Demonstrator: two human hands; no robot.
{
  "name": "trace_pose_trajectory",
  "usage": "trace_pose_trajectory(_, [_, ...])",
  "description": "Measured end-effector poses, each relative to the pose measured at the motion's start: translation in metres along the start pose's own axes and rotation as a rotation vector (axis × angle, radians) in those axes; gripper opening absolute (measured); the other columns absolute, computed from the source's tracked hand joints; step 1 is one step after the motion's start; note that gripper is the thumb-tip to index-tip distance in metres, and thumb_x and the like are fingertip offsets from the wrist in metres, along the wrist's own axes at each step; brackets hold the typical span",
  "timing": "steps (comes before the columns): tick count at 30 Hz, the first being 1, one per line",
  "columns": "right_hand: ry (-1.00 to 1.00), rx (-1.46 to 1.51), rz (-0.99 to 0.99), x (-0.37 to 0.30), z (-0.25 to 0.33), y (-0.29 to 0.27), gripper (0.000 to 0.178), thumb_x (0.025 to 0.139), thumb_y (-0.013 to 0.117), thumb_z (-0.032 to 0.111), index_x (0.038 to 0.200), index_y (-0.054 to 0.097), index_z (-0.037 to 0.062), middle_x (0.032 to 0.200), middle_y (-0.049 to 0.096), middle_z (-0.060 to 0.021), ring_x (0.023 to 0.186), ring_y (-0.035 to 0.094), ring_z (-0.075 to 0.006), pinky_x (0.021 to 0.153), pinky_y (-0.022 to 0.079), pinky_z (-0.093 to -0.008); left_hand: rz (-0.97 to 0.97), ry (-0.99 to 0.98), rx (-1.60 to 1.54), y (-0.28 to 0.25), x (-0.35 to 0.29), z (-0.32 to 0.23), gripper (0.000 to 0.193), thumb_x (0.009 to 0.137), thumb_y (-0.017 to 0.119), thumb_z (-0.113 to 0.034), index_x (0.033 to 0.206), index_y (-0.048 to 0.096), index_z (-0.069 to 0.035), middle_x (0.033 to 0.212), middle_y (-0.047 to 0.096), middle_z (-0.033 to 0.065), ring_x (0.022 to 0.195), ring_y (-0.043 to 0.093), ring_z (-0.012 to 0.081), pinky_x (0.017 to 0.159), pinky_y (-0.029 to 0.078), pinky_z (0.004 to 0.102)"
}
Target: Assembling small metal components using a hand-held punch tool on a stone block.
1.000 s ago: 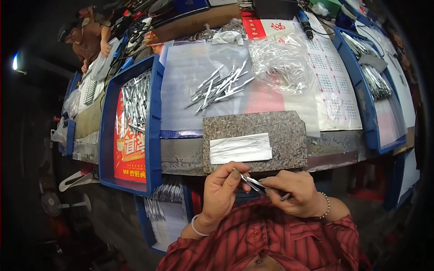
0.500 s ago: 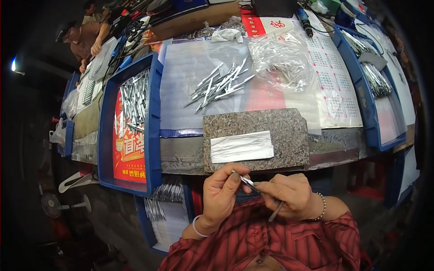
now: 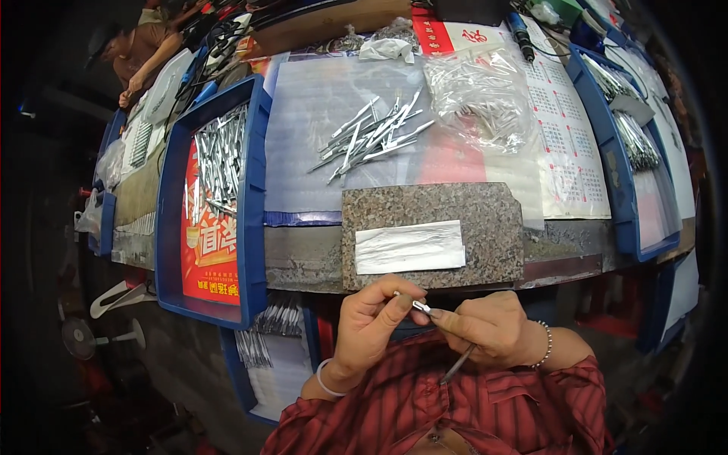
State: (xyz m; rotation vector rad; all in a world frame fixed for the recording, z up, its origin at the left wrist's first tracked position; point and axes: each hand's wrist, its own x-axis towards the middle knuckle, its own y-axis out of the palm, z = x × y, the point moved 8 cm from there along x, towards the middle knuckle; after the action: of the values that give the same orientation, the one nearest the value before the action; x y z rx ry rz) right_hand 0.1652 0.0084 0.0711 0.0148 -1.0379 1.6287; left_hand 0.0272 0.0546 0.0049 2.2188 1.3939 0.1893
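Observation:
In front of my chest, my left hand pinches a slim silver metal piece between thumb and fingers. My right hand is closed, its thumb and fingers at the piece's other end. A thin dark rod-like tool pokes out below the right palm; its working end is hidden. Just beyond my hands lies a speckled granite slab, with a folded white paper or cloth on it. A loose pile of slim silver metal pieces rests farther back on plastic sheeting.
Left stands a blue tray of similar pieces. A clear bag of pieces sits behind the slab, and another blue tray stands right. A blue-bodied tool with a cord lies behind. Another person works at far left.
The metal piece has turned in my fingers and shows a bright, slotted-looking end. The dark rod tilts a little differently. Both hands stay close together; the whole view has shifted slightly.

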Motion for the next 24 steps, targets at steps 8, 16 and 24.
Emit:
trace_pose_trajectory(8, [-0.024, -0.118, 0.149, 0.012, -0.012, -0.013, 0.025, 0.079, 0.072, 0.014, 0.1, 0.066, 0.0013, 0.065, 0.05, -0.0036, 0.049, 0.055, -0.0158, 0.04, 0.043, -0.0301, 0.155, 0.341, 0.792, 0.011, 0.01, -0.042, 0.013, 0.082, 0.068, 0.006, 0.095, 0.067, 0.002, 0.084, 0.066, 0.0111, 0.078, 0.065, 0.0195, 0.069, 0.051, 0.0279])
trace_pose_trajectory(16, [0.129, 0.009, -0.018, 0.032, -0.035, -0.04, 0.045, 0.099, 0.049, 0.039, 0.105, 0.063, -0.0031, 0.093, 0.068, -0.0177, 0.07, 0.066, -0.0307, 0.059, 0.052, -0.0363, -0.106, 0.706, 1.242, -0.014, 0.028, -0.047, 0.016, 0.075, 0.072, 0.003, 0.089, 0.067, -0.004, 0.084, 0.065, 0.0085, 0.084, 0.063, 0.0283, 0.081, 0.044, 0.0364])
trace_pose_trajectory(24, [0.179, 0.022, 0.158, 0.056, -0.025, -0.031, 0.03, 0.092, 0.063, 0.029, 0.101, 0.061, -0.0001, 0.085, 0.066, -0.0162, 0.065, 0.066, -0.0298, 0.052, 0.05, -0.0342, -0.093, 0.683, 1.323, -0.023, 0.024, -0.039, 0.019, 0.074, 0.074, -0.001, 0.089, 0.066, -0.007, 0.085, 0.061, 0.0068, 0.091, 0.062, 0.0282, 0.084, 0.039, 0.0387])
